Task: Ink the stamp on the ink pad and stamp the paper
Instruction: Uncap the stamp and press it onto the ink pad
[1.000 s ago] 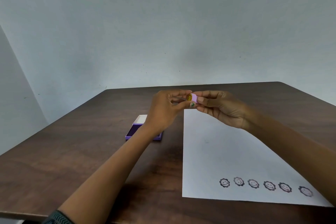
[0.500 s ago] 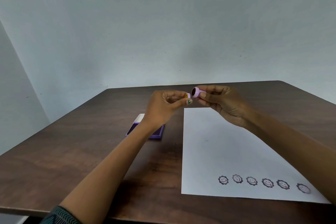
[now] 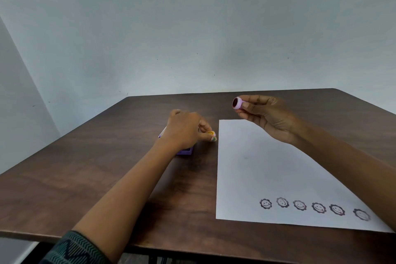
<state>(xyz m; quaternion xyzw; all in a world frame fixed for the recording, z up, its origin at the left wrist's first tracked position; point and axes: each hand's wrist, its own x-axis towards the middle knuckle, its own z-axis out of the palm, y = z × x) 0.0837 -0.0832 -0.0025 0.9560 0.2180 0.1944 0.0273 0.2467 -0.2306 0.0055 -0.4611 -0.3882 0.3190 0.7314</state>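
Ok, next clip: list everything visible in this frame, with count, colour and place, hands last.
table: one, dark brown wood, fills the lower frame.
paper: one white sheet, flat on the table's right half.
stamped faces: six, dark smiling flowers, in a row along the paper's near edge.
ink pad: one, purple, on the table left of the paper, mostly hidden behind the left hand.
stamp: one, light purple with a dark face, held above the paper's far edge.
cap: one small yellow piece, pinched low beside the paper's left edge.
wall: pale grey, behind the table.
left hand: holds the cap.
right hand: holds the stamp.
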